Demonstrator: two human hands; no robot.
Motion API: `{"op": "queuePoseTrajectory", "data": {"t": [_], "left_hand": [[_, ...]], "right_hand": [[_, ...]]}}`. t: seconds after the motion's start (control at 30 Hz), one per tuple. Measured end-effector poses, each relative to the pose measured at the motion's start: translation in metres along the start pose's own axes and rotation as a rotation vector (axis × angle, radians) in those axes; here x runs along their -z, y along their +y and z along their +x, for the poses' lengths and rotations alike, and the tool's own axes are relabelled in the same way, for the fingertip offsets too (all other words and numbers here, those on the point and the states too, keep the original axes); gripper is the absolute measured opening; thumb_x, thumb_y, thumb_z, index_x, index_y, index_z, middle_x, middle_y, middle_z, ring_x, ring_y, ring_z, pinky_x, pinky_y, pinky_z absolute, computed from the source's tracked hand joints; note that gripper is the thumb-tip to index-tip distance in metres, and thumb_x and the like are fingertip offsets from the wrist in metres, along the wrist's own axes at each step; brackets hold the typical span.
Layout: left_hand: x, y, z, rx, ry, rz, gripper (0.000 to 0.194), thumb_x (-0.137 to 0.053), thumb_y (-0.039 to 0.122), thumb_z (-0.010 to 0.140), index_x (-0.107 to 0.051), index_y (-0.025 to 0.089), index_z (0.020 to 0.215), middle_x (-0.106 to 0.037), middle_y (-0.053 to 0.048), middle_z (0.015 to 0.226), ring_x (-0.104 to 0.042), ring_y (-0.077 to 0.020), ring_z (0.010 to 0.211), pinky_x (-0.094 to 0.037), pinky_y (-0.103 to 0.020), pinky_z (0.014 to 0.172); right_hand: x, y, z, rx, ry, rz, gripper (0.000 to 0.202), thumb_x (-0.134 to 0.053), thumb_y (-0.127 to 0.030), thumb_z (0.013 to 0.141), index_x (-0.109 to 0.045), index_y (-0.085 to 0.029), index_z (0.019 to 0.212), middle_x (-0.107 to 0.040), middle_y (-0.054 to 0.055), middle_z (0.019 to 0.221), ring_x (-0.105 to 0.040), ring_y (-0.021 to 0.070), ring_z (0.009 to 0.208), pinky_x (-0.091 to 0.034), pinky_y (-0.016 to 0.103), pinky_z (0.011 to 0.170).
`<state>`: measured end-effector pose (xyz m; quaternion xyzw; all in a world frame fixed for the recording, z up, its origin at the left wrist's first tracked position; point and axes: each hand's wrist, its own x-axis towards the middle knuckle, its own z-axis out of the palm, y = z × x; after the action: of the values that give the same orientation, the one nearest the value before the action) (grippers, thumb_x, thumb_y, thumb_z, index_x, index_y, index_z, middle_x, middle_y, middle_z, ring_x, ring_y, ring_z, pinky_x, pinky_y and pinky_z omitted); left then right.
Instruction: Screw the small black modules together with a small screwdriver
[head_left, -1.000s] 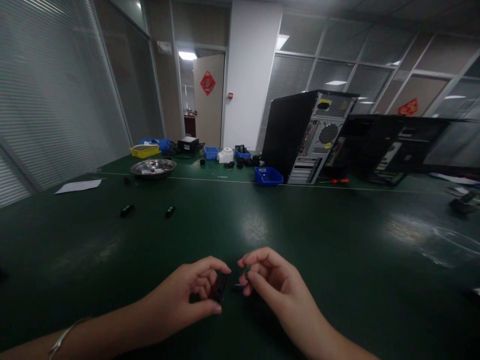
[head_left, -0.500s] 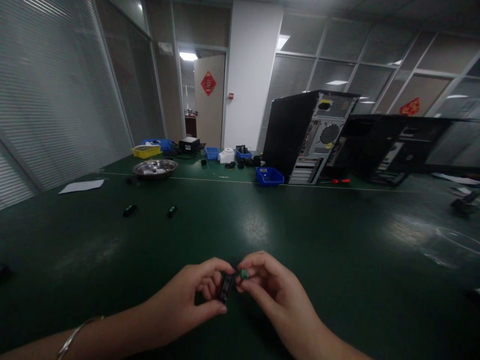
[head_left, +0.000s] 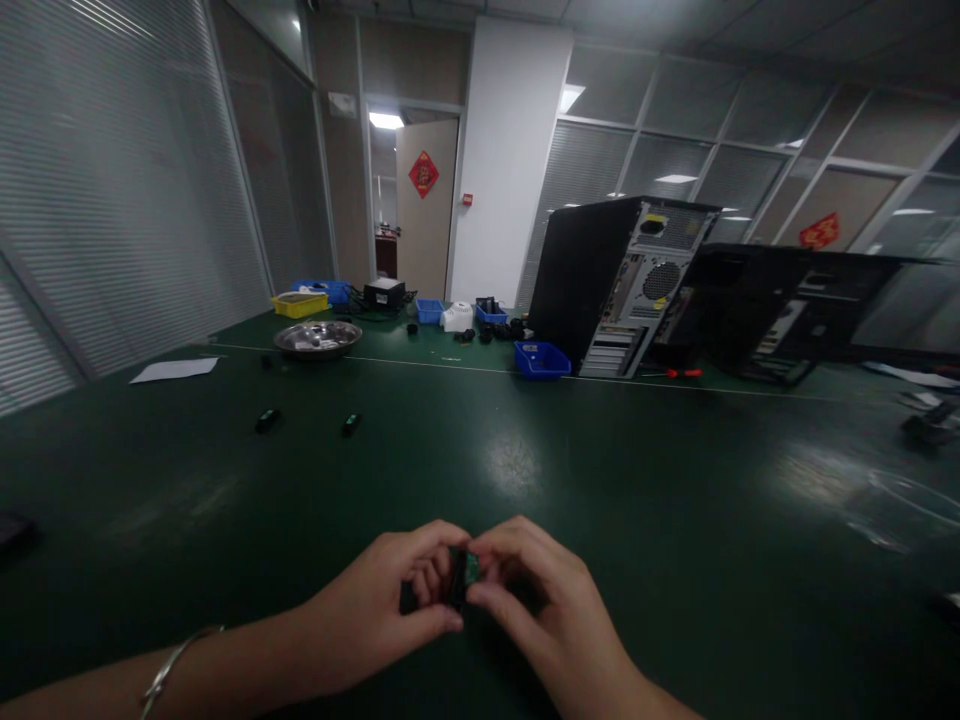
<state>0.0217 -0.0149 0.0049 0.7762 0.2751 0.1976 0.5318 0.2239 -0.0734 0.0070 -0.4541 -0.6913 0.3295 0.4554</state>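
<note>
Low in the middle of the head view, my left hand [head_left: 409, 590] grips a small black plastic housing [head_left: 457, 585] between thumb and fingers. My right hand [head_left: 540, 590] pinches a small green circuit board [head_left: 472, 569]. The board is right against the housing's right side; whether it sits inside cannot be made out. Fingertips of both hands nearly meet above the pair. On the green table [head_left: 420, 450] farther off lie two small black pieces with green parts, one at the left [head_left: 267, 420] and another black piece [head_left: 351, 425] closer to the middle.
A steel bowl [head_left: 318, 339], a yellow tray [head_left: 300, 304] and a white paper [head_left: 174, 370] are at the back left. Beside a computer tower [head_left: 585, 285] stands a blue bin [head_left: 541, 361]. A clear container [head_left: 904, 510] is at the right, a dark object [head_left: 13, 532] at the left edge.
My right hand has moved left, bringing the green circuit board from beside the black housing up against it. The camera view has shifted slightly.
</note>
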Motion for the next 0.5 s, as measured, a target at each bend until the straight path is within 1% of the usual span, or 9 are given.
{"op": "queuePoseTrajectory", "data": {"t": [0.1, 0.2, 0.3, 0.5], "left_hand": [[0.0, 0.002, -0.001, -0.008, 0.008, 0.0, 0.034, -0.072, 0.016, 0.083, -0.06, 0.019, 0.115, -0.061, 0.002, 0.084, -0.057, -0.0145, 0.074, -0.045, -0.025, 0.068], [0.0, 0.004, -0.002, -0.024, 0.003, -0.009, 0.029, -0.074, 0.02, 0.084, -0.061, 0.019, 0.11, -0.061, 0.002, 0.084, -0.055, -0.0141, 0.073, -0.044, -0.024, 0.066], [-0.001, 0.005, -0.003, -0.03, 0.004, -0.019, 0.026, -0.073, 0.02, 0.084, -0.06, 0.019, 0.107, -0.062, 0.002, 0.085, -0.055, -0.0139, 0.074, -0.044, -0.024, 0.067], [0.0, 0.006, -0.002, -0.044, 0.011, -0.014, 0.025, -0.071, 0.016, 0.083, -0.059, 0.018, 0.106, -0.062, 0.002, 0.085, -0.056, -0.0139, 0.074, -0.045, -0.024, 0.068]], "right_hand": [[-0.004, 0.0, 0.0, 0.027, 0.013, -0.052, 0.012, -0.075, -0.017, 0.084, -0.069, -0.02, 0.094, -0.061, 0.003, 0.085, -0.059, 0.0187, 0.077, -0.047, 0.028, 0.067], [-0.01, 0.001, 0.0, 0.017, 0.009, -0.075, 0.012, -0.075, -0.016, 0.082, -0.067, -0.019, 0.09, -0.059, 0.002, 0.084, -0.057, 0.019, 0.076, -0.045, 0.028, 0.066], [-0.013, 0.001, 0.0, -0.006, 0.002, -0.097, 0.01, -0.072, -0.015, 0.083, -0.065, -0.019, 0.088, -0.057, 0.002, 0.083, -0.056, 0.0187, 0.075, -0.044, 0.028, 0.065], [-0.011, -0.003, -0.002, -0.035, -0.023, -0.104, 0.011, -0.066, -0.014, 0.085, -0.065, -0.019, 0.094, -0.058, 0.004, 0.087, -0.057, 0.0193, 0.078, -0.045, 0.029, 0.067]]}}
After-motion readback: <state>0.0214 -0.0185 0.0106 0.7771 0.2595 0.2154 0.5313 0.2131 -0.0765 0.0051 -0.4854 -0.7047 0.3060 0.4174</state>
